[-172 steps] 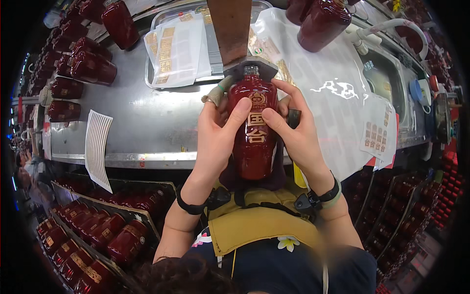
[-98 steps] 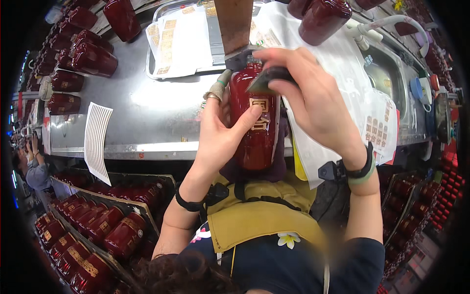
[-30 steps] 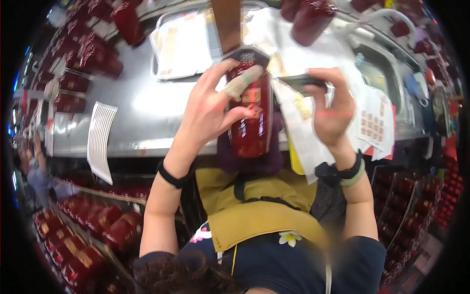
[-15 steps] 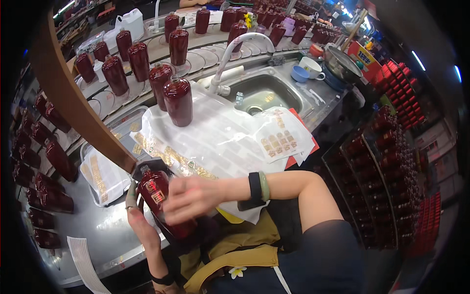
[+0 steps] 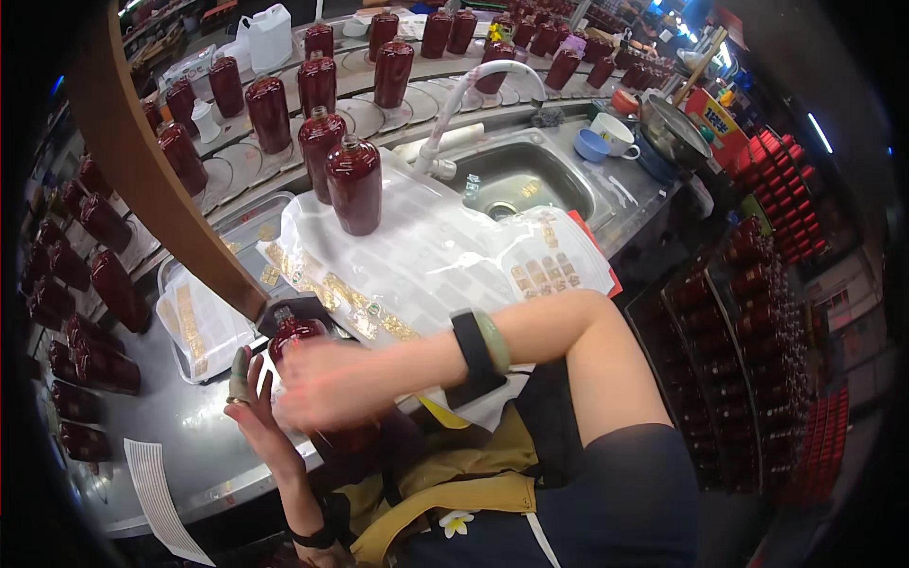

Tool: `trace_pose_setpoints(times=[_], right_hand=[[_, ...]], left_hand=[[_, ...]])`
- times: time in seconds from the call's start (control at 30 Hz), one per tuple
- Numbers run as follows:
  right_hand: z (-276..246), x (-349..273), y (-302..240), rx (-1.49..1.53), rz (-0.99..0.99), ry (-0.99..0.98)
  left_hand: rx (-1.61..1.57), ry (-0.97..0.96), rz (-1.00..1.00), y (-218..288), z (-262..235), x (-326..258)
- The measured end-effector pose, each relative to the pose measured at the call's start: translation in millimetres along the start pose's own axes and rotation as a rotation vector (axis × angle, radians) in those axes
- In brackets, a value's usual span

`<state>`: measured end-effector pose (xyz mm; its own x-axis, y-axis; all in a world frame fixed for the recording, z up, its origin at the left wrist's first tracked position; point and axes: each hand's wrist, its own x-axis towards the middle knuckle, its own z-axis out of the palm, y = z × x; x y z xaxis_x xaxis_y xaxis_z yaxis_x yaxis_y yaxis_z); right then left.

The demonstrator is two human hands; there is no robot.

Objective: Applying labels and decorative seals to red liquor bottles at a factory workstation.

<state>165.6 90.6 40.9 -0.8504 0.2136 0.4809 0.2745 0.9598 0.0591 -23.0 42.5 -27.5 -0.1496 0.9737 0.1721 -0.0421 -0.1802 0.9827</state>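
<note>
A dark red glass bottle (image 5: 292,331) stands tilted close to my body, by the foot of a wooden post. Across its front lies my right hand (image 5: 327,383), smeared by motion, so its fingers cannot be read and the bottle's label is hidden. My left hand (image 5: 258,407) is at the bottle's left side with its fingers stretched apart; a green cover sits on one finger. Whether its palm touches the glass is hidden. Just beyond are gold decal strips (image 5: 365,308) on a white sheet (image 5: 417,237), where two more red bottles (image 5: 355,189) stand upright.
A sink (image 5: 530,180) with a curved white faucet (image 5: 464,90) lies ahead. The wooden post (image 5: 180,208) rises at left, beside a tray with a decal sheet (image 5: 204,327). Bottles line a conveyor (image 5: 237,170) behind. Stacked bottles (image 5: 729,350) fill the right.
My right hand has moved left over the bottle, covering the gold and red label that showed before. My left fingers have spread away from the glass. Bottles on the conveyor have shifted.
</note>
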Motion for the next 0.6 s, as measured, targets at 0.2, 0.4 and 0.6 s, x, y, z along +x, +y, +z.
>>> trace_pose_setpoints(times=[0.2, 0.4, 0.6], right_hand=[[-4.0, -8.6, 51.6, -0.122, 0.004, 0.288], [-3.1, -3.5, -26.0, 0.084, -0.052, 0.139], [-7.4, 0.0, 43.8, -0.124, 0.053, 0.3]], left_hand=[[-0.098, -0.046, -0.049, -0.9, 3.1, -5.2], [-0.085, 0.018, -0.076, -4.0, 1.8, -8.2], [-0.084, -0.006, -0.05, 12.5, 6.5, -10.0]])
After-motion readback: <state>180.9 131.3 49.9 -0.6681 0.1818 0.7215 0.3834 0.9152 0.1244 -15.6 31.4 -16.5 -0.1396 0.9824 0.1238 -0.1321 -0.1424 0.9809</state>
